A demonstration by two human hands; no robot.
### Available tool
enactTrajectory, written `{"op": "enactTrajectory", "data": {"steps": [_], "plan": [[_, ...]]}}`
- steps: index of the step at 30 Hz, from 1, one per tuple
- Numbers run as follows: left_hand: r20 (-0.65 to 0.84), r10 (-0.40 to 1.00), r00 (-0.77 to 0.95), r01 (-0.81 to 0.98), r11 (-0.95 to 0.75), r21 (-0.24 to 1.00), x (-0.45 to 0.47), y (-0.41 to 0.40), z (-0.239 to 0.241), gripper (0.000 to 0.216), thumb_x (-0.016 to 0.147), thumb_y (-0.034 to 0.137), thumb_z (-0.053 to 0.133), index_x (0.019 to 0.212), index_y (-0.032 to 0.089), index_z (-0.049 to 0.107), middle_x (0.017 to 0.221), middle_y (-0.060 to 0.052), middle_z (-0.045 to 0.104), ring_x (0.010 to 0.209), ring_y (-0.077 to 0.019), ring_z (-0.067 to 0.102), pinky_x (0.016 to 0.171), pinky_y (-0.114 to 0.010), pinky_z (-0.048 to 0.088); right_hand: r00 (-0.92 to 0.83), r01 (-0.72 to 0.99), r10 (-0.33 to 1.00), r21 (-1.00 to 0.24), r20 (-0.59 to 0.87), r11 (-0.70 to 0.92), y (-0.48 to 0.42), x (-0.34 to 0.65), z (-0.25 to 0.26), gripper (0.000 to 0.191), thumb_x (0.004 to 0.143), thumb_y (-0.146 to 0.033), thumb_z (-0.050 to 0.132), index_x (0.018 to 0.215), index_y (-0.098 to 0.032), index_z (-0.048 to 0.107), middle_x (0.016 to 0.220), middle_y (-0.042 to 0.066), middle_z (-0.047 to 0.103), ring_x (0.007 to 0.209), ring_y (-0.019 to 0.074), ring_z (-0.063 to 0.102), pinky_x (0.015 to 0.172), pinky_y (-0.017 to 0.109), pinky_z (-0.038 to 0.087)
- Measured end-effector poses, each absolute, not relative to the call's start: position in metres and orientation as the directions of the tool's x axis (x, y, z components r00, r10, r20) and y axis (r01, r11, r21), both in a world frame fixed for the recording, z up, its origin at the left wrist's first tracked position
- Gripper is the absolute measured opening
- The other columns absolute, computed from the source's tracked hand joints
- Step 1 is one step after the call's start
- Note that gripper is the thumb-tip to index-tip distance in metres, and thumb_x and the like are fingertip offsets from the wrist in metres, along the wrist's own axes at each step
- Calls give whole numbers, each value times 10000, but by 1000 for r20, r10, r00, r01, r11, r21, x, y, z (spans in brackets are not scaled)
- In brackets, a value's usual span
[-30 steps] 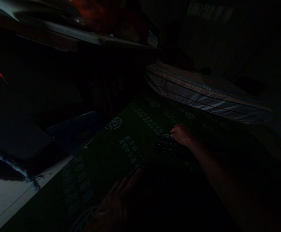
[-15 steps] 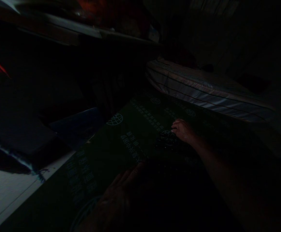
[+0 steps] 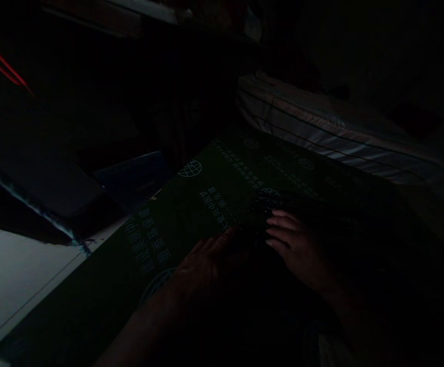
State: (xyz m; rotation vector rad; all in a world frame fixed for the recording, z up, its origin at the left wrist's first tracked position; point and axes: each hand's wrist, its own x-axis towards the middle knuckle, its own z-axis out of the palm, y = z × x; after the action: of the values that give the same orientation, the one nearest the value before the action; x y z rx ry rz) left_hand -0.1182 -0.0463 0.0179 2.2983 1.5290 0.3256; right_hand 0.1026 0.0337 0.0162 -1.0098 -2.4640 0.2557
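A dark cloth-like item with small pale specks lies on a green board printed with pale characters and globe marks. My left hand rests at the item's left edge, fingers stretched out and pointing away from me. On top of the dark item lies my right hand, its fingers slightly spread and pointing left. A small gap separates the two hands. Deep shadow hides most of the item's outline and the lower part of both arms.
Beyond the board's far edge lies a striped mattress-like pad. To the left are a dark blue panel, a pale floor, a bluish rope-like strand and a red cord. A shelf edge crosses the top.
My right hand has come back toward me, from the item's far part to beside my left hand, and lies flatter. The view has shifted slightly and is darker.
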Motion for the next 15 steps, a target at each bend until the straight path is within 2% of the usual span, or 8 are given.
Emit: {"op": "enactTrajectory", "data": {"steps": [6, 11, 15], "plan": [[-15, 917, 398, 852, -364, 375, -116, -45, 16, 460, 834, 271, 593, 1278, 366, 516, 1495, -59, 296, 1250, -312, 436, 1007, -486, 374, -633, 645, 693, -261, 344, 718, 2, 96, 5, 183, 845, -124, 528, 950, -189, 663, 1155, 84, 642, 1213, 238, 488, 968, 455, 463], [-17, 914, 405, 852, -371, 371, -115, -45, 14, 461, 858, 323, 571, 1303, 397, 477, 1495, -46, 297, 1231, -311, 456, 1001, -501, 372, -627, 678, 692, -186, 358, 711, -5, 91, -1, 220, 853, -94, 486, 960, -177, 659, 1153, 104, 638, 1211, 261, 484, 948, 485, 456], [-1, 909, 416, 841, -384, 382, -115, -46, 15, 446, 848, 326, 587, 1282, 381, 506, 1491, -56, 302, 1251, -308, 436, 1008, -479, 371, -628, 688, 689, -155, 363, 709, -8, 91, -5, 248, 854, -84, 462, 977, -177, 656, 1148, 107, 642, 1207, 266, 487, 944, 497, 449]]}}
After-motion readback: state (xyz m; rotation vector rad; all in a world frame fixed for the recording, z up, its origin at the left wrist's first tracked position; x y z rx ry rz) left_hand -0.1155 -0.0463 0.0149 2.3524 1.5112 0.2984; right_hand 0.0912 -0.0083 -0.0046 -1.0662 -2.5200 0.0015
